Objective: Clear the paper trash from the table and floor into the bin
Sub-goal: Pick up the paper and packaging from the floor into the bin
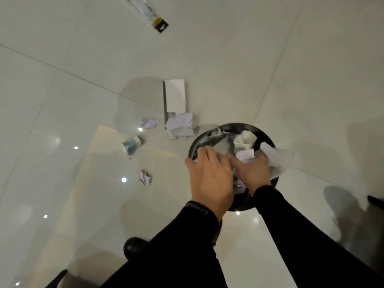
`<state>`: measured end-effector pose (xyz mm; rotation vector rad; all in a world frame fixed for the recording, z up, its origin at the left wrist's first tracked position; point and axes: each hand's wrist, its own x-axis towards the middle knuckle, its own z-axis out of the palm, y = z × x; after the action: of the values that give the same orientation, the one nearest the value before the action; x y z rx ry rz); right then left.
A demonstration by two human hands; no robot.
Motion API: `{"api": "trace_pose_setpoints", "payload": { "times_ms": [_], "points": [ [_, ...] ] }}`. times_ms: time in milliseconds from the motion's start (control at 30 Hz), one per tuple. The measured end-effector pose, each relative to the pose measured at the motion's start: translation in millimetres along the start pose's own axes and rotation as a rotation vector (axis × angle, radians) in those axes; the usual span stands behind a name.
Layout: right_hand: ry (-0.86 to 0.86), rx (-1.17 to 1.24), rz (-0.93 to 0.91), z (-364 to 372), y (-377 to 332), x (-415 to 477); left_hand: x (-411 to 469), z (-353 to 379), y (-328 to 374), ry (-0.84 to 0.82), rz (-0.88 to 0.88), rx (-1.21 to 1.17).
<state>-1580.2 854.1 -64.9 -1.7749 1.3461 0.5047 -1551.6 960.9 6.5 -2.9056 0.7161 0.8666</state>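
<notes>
A round black bin (245, 126) stands on the pale tiled floor, stuffed with white and grey paper trash (245, 140). Both my hands are over its mouth. My left hand (209, 177) lies palm down, fingers spread, on the grey paper at the bin's left side. My right hand (253, 171) grips a blurred white sheet (277, 161) that sticks out over the right rim. On the floor left of the bin lie two crumpled paper balls (148, 123) (145, 177), a blue-and-white paper cup (132, 143) on its side, and a white carton (174, 96) with crumpled paper (180, 122) at its near end.
A long narrow package with a black-and-yellow end (152, 16) lies on the floor at the top. A round black object (135, 248) is near my left sleeve at the bottom. A dark object (376, 200) pokes in at the right edge.
</notes>
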Motion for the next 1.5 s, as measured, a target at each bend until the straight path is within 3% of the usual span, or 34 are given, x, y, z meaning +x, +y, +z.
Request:
{"api": "trace_pose_setpoints", "payload": {
  "times_ms": [133, 267, 333, 400, 467, 533, 600, 667, 700, 867, 1000, 1067, 1267, 1367, 1500],
  "points": [
    [-0.017, -0.098, -0.011, 7.1, 15.1, 15.3, 13.2, 36.8, 22.4, 0.036, -0.014, 0.029],
    [-0.164, -0.241, -0.007, 11.9, 23.5, 21.9, 10.1, 76.3, 25.1, -0.271, 0.003, -0.004],
    [-0.221, -0.274, 0.002, 6.9, 19.0, 15.5, 14.4, 76.8, 21.9, -0.319, -0.013, -0.058],
    [-0.276, -0.449, -0.102, -1.3, 5.9, -2.9, 18.7, 60.8, 16.6, -0.318, 0.033, -0.132],
    [-0.236, -0.541, -0.252, -7.5, -4.4, -25.6, 17.8, 35.3, 3.5, -0.178, 0.09, -0.186],
    [-0.068, -0.385, -0.31, -8.4, -20.3, -44.4, 15.0, 5.8, -16.0, -0.024, 0.121, -0.215],
    [0.052, -0.243, -0.292, -10.1, -42.4, -57.1, 12.3, -18.8, -41.0, -0.016, 0.114, -0.203],
    [-0.12, -0.123, -0.091, -8.6, -69.9, -71.3, 12.2, -38.6, -72.4, -0.023, 0.062, -0.216],
    [-0.169, -0.099, -0.079, -6.8, -81.2, -74.7, 13.5, -48.6, -90.1, -0.02, 0.015, -0.213],
    [-0.175, -0.07, -0.109, 13.1, -134.1, -86.0, 34.4, -85.7, -180.7, -0.103, -0.25, -0.136],
    [-0.211, -0.038, -0.025, 45.1, -167.5, -92.2, 78.0, -107.9, -240.0, -0.216, -0.311, -0.043],
    [-0.189, 0.035, 0.069, 65.7, -180.2, -92.7, 100.8, -119.5, -254.0, -0.261, -0.248, -0.024],
    [0.007, 0.253, 0.292, 122.3, -199.4, -98.6, 143.9, -147.2, -272.6, -0.329, 0.209, 0.151],
    [0.098, 0.347, 0.4, 146.3, -187.5, -100.9, 161.0, -140.6, -284.6, -0.371, 0.321, 0.228],
    [0.097, 0.442, 0.495, 186.0, -154.0, -105.0, 171.6, -105.9, -296.8, -0.478, 0.47, 0.346]
  ]
}}
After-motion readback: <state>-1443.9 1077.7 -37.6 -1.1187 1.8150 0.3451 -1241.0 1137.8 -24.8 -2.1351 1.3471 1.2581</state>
